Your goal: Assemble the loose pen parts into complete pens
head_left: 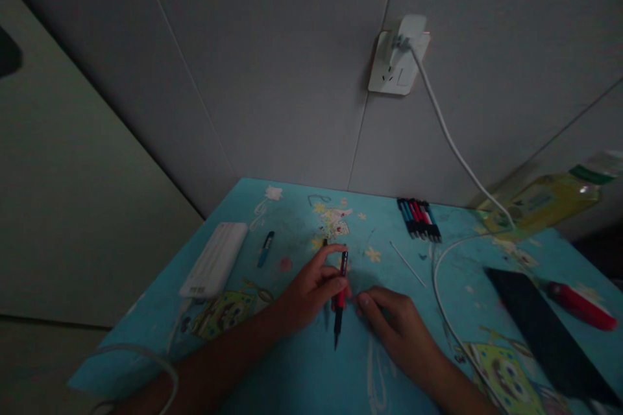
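My left hand (318, 282) grips a red and black pen (339, 311) between thumb and fingers. The pen stands nearly upright, its tip pointing down towards me, and my index finger rests on its top end. To the right of the pen, my right hand (396, 321) is closed, thumb pressed to the fingers; whatever lies in that pinch, if anything, is hidden. A short blue and black pen part (265, 249) lies left of my hands. Off to the right is a thin white stick (407, 264). A row of pens (419, 219), blue, red and black, lies near the wall.
The table (302, 207) wears a blue cartoon-print cover. A white power bank (214, 259) lies at left. At right are a white cable (440, 272), a bottle of yellow liquid (545, 204), a flat black piece (545, 331) and a red-handled object (581, 306). A wall socket (399, 65) holds a charger.
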`<state>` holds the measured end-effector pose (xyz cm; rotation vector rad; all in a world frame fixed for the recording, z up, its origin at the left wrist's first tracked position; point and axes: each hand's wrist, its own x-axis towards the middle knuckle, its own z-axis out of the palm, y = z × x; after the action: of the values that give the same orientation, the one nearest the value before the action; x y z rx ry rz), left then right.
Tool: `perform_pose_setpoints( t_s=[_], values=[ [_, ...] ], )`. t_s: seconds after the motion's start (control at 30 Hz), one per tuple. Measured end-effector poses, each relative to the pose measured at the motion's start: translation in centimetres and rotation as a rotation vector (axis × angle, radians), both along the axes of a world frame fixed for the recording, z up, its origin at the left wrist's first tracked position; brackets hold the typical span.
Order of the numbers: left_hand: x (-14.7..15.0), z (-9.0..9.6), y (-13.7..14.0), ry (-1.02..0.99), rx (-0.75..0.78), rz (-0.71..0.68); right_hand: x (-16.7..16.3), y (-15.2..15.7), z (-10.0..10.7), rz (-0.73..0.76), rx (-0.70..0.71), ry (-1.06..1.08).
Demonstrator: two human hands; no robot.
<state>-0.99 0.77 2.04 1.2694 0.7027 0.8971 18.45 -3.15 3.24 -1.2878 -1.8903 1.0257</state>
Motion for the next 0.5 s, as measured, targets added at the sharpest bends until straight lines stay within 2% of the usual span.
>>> perform_pose_setpoints(
  t_s=[0.2, 0.5],
  values=[
    [-0.04, -0.1, 0.03, 0.022, 0.014, 0.002, 0.04, -0.08, -0.09, 0.006, 0.011, -0.029],
    [-0.02, -0.44, 0.04, 0.029, -0.046, -0.045, 0.07, -0.01, -0.59, 0.01, 0.044, -0.079]
  ],
)
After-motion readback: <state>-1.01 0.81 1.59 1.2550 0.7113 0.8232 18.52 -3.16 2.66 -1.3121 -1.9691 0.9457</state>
